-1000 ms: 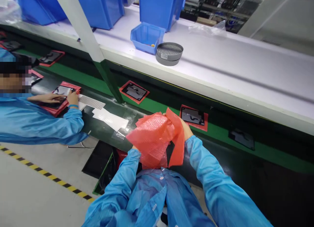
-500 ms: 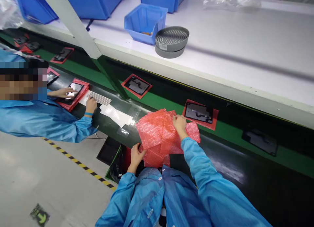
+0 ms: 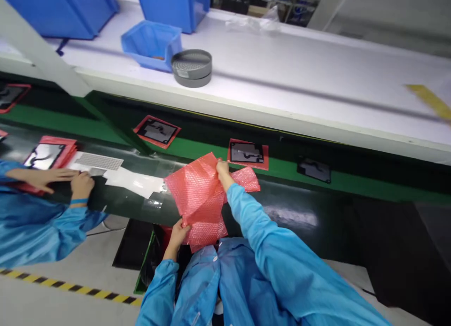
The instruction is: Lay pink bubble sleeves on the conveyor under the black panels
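Both my hands grip a red bubble-wrap bag (image 3: 197, 185) at the bench edge in front of me. My left hand (image 3: 179, 233) pinches its lower left edge. Closed on its upper right edge is my right hand (image 3: 223, 170), fingertips partly hidden. More red bubble wrap (image 3: 246, 178) lies right of that hand, and another piece pokes out below the raised bag. Beyond, on the green belt, a flat dark-framed panel (image 3: 246, 152) rests on red bubble wrap.
A co-worker's hands (image 3: 81, 185) work at the left beside white sheets (image 3: 134, 181). Another panel (image 3: 313, 169) lies on the green belt (image 3: 282, 165). The white shelf (image 3: 299, 77) above carries a blue bin (image 3: 151, 44) and a grey round container (image 3: 192, 67). A black-lined bin (image 3: 150, 260) stands below left.
My hands have lifted and spread one bag from the loose pile, the left now pinching its edge. My view has shifted right. The co-worker's hands have come together.
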A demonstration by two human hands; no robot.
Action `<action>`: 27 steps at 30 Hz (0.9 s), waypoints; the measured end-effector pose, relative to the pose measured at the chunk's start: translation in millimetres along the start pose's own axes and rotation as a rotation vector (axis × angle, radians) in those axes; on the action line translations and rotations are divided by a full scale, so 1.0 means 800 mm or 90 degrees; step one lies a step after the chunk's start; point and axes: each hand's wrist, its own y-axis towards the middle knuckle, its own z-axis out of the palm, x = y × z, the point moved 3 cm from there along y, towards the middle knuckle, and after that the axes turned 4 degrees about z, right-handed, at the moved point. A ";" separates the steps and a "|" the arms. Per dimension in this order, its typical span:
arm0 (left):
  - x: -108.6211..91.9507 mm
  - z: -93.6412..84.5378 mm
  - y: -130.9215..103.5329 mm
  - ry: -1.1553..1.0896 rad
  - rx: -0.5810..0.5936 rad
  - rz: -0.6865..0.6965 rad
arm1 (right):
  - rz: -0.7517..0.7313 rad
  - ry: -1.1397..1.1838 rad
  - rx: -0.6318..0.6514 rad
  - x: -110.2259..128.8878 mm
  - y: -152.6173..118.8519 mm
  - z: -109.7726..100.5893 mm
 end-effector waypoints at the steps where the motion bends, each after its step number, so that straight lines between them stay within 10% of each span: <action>1: -0.002 -0.001 0.000 0.007 0.008 -0.001 | 0.014 -0.024 -0.033 -0.009 -0.002 0.002; 4: -0.006 -0.008 -0.002 0.033 0.023 -0.003 | 0.035 -0.086 -0.108 -0.040 -0.010 -0.020; 9: -0.011 -0.056 -0.004 0.128 0.047 -0.013 | -0.010 -0.344 -0.214 -0.098 -0.024 -0.129; 15: -0.038 -0.147 -0.038 0.364 0.122 -0.087 | 0.007 -0.603 -0.065 -0.189 -0.053 -0.203; 22: -0.201 -0.138 -0.121 0.178 0.171 -0.036 | -0.028 -0.568 -0.087 -0.239 -0.088 -0.246; 27: -0.327 -0.081 -0.076 0.059 -0.003 0.196 | -0.026 -0.434 -0.062 -0.251 -0.108 -0.298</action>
